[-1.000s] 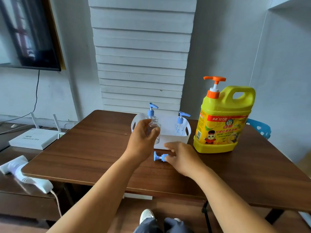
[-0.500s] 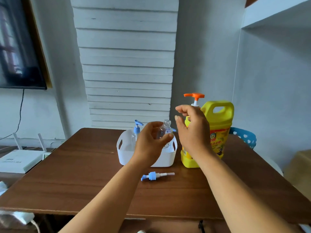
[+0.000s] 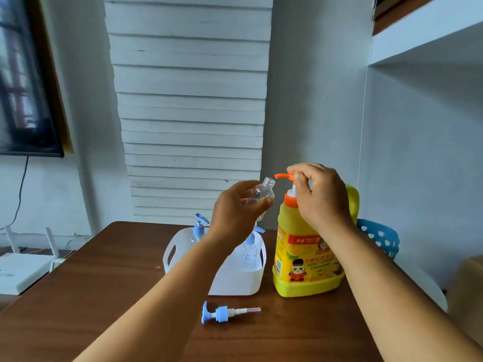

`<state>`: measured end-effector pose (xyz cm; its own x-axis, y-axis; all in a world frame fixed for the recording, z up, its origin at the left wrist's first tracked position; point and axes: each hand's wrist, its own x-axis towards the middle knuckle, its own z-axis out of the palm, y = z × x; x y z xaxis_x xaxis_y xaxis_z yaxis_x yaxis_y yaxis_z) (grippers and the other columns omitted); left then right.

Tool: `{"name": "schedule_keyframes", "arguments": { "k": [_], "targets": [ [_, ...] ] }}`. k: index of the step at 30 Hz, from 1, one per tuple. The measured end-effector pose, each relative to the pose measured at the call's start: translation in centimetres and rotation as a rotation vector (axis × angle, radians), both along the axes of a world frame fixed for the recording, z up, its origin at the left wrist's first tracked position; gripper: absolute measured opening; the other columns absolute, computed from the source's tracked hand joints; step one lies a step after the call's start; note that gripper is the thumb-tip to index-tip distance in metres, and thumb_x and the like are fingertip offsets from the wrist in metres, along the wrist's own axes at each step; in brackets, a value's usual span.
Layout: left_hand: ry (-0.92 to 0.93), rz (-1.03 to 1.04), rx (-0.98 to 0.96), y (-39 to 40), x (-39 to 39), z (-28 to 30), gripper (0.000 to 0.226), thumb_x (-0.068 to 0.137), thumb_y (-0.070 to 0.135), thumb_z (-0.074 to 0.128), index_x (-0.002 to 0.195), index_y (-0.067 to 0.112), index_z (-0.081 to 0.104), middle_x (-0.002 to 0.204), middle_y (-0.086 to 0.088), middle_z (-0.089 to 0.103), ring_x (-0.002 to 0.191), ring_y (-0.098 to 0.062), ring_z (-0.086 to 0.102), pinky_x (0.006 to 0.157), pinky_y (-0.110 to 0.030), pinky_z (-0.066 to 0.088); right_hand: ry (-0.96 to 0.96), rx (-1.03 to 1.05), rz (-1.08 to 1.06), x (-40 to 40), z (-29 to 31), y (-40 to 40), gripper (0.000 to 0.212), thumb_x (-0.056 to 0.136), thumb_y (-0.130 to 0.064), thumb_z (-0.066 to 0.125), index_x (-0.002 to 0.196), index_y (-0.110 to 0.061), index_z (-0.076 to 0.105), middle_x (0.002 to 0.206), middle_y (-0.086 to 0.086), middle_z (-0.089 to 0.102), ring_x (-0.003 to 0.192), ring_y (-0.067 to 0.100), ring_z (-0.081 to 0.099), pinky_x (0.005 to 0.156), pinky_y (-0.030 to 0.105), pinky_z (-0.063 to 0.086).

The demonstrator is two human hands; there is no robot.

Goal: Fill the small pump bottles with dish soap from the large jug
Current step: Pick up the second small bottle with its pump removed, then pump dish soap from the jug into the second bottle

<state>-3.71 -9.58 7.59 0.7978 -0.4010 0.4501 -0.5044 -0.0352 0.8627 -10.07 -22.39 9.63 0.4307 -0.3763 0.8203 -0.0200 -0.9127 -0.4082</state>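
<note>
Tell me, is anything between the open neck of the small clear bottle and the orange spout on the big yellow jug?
Nothing visible. The small clear plastic bottle, held tilted by the left hand, has its uncapped neck just left of the orange pump spout of the yellow jug. The right hand rests on the pump top.

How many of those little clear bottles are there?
3: one small bottle held in the left hand, two in the white basket, at left and right. More may be hidden.

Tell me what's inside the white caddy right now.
Two small clear pump bottles with blue pumps stand in the white caddy: one at its left, one at its right. The left forearm covers the middle, so anything there is hidden.
</note>
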Motion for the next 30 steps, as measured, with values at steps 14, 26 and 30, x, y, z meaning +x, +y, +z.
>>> {"name": "schedule_keyframes", "arguments": {
  "k": [14, 26, 30],
  "targets": [
    [-0.238, 0.017, 0.253, 0.1, 0.6, 3.1, 0.031, 0.079, 0.027, 0.068, 0.107, 0.013, 0.066, 0.094, -0.002, 0.068, 0.084, -0.020, 0.060, 0.080, -0.033, 0.047, 0.369, 0.091, 0.071, -0.9, 3.9, -0.8, 0.016, 0.089, -0.019, 0.058, 0.100, -0.017, 0.069, 0.104, 0.003, 0.069, 0.080, 0.011, 0.054, 0.072, 0.022, 0.040],
    [-0.313, 0.037, 0.291, -0.4, 1.0, 2.4, 0.032, 0.080, 0.028, 0.067, 0.110, 0.016, 0.064, 0.095, 0.003, 0.066, 0.082, -0.011, 0.058, 0.067, -0.016, 0.043, 0.277, 0.034, 0.035, -0.7, 2.1, -0.2, 0.018, 0.090, -0.023, 0.056, 0.096, -0.015, 0.071, 0.102, 0.006, 0.069, 0.091, 0.021, 0.062, 0.075, 0.026, 0.046],
    [-0.372, 0.040, 0.313, -0.4, 1.2, 3.3, 0.026, 0.081, 0.028, 0.065, 0.105, 0.017, 0.066, 0.088, 0.007, 0.061, 0.075, -0.010, 0.056, 0.062, -0.014, 0.041, 0.314, -0.004, 0.012, -0.8, 3.4, -0.4, 0.019, 0.089, -0.021, 0.056, 0.100, -0.015, 0.070, 0.103, 0.006, 0.070, 0.089, 0.019, 0.059, 0.072, 0.024, 0.043]
  ]
}}
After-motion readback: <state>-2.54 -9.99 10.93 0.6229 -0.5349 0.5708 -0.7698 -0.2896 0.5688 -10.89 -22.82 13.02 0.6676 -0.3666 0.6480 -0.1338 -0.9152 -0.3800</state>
